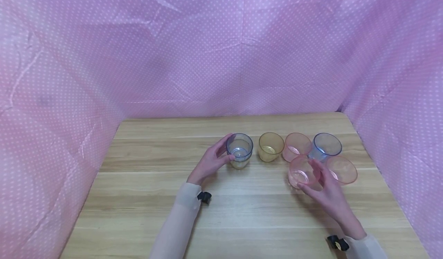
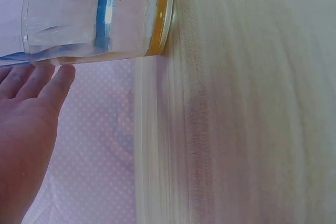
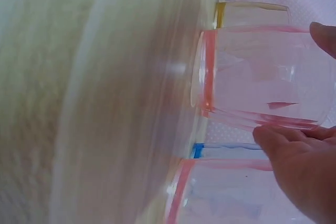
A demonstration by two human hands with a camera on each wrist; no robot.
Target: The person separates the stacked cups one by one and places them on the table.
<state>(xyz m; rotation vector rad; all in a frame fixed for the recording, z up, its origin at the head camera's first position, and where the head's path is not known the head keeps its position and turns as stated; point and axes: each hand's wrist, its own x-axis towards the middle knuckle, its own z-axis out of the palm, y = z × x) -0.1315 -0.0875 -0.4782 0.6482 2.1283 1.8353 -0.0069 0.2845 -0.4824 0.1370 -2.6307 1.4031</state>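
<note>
My left hand (image 1: 209, 163) grips a clear blue cup (image 1: 239, 140), thumb on the near side and fingers round the far left side. This blue cup sits nested inside a yellow cup (image 1: 239, 165), whose yellow base band (image 2: 159, 17) shows in the left wrist view. With my right hand (image 1: 330, 195) I hold a clear pink cup (image 1: 298, 173) between thumb and fingers, upright in front of the others. In the right wrist view its pink base band (image 3: 209, 72) is close to the tabletop; whether it touches, I cannot tell.
Behind the held pink cup stand a yellow cup (image 1: 271, 149), another pink cup (image 1: 297, 143) and a blue cup (image 1: 327, 145) in a row. A further pink cup (image 1: 344, 170) is right of my right hand. Pink dotted cloth (image 1: 221, 59) surrounds the wooden table (image 1: 138, 213).
</note>
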